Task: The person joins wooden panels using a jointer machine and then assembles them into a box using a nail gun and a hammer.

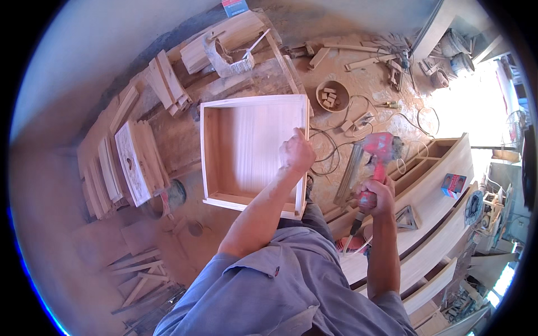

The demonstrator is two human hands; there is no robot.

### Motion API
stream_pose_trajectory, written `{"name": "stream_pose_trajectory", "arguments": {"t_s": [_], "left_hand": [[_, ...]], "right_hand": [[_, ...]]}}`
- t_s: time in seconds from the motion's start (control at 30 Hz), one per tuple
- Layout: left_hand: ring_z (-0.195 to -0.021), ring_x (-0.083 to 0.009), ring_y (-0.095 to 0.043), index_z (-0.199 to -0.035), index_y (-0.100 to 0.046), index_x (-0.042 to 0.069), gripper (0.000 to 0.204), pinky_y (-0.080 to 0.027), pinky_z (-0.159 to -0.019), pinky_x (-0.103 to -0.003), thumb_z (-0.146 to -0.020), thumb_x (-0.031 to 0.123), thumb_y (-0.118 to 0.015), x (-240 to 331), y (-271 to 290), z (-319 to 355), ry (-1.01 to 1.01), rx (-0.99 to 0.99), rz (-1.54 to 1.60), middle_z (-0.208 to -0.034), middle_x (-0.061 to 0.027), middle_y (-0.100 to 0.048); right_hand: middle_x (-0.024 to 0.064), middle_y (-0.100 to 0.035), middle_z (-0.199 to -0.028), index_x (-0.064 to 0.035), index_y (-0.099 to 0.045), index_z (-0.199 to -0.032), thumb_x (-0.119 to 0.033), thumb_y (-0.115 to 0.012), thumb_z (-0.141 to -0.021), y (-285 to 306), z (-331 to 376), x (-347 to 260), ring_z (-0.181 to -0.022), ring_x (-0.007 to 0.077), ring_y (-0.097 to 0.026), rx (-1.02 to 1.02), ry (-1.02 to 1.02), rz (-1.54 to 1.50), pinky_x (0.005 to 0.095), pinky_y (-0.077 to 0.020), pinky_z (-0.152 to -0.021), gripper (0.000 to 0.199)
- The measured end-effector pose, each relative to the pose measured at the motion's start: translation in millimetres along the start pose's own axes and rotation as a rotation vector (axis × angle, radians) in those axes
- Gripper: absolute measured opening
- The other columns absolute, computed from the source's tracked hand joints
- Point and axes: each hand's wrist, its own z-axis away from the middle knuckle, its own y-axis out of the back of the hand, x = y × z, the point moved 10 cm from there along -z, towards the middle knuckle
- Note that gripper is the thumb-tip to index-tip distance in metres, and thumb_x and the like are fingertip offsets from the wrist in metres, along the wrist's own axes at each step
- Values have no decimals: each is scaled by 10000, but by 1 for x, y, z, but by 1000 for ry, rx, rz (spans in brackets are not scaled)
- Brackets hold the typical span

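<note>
A pale wooden drawer (257, 200), an open box with raised sides, is tilted in front of my body. My left hand (298, 152) is closed at its right side wall, with the fingers curled by the rim. Off to the right of the drawer, my right hand (379, 195) grips a red corded power tool (379, 159). The tool's head points up and away, and its dark end is blurred, so its exact kind cannot be made out. A dark cable leaves the lower end of its handle.
Behind the drawer is a dusty workbench (188, 140) with stacked boards (140, 159) and a carved wooden piece (227, 61). A bowl of wood blocks (332, 96) and loose cables (330, 154) lie on the floor. Long wooden cabinet frames (431, 190), with a small box (453, 185) on top, stand right.
</note>
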Motion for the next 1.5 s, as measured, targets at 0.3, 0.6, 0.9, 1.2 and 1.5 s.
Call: {"name": "stream_pose_trajectory", "arguments": {"t_s": [0.3,0.6,0.9,1.2,1.5], "left_hand": [[-896,-438,-675,-1326,-383,-135,586,-441,-884,-582,-916,209,-622,-2,-43,-60,33,17,48,-946,-276,-690],[-815,-453,-668,-1253,-378,-95,480,-505,-758,-563,-924,171,-605,-22,-72,-78,60,-102,201,-907,-253,-662],[-783,-479,-680,-1306,-344,-132,526,-532,-738,-567,-901,120,-566,-17,-48,-88,101,-227,222,-951,-280,-684],[-794,-469,-688,-1261,-386,-118,461,-531,-756,-563,-909,119,-567,-18,-41,-104,213,-339,214,-884,-261,-693],[-877,-490,-670,-1374,-336,-150,624,-492,-865,-555,-944,217,-599,-16,-26,-109,251,-412,207,-934,-311,-690]], "right_hand": [[107,-616,-694,-9,-579,-823,-97,-640,-788,-10,-29,-110,-629,221,-630,120,206,68,399,-575,-652,113],[79,-579,-589,22,-600,-940,-85,-681,-802,-26,-93,-68,-507,180,-568,160,19,166,318,-492,-538,192],[68,-562,-560,-21,-613,-777,-29,-685,-786,-50,-203,-16,-490,173,-556,-20,-347,351,301,-437,-500,73],[47,-513,-588,-15,-592,-1120,-2,-621,-763,-85,-252,-19,-476,182,-501,-147,-479,163,371,-477,-593,358],[23,-481,-589,-20,-592,-1208,-58,-631,-772,-105,-279,-1,-493,187,-500,-322,-611,82,396,-502,-684,439]]}}
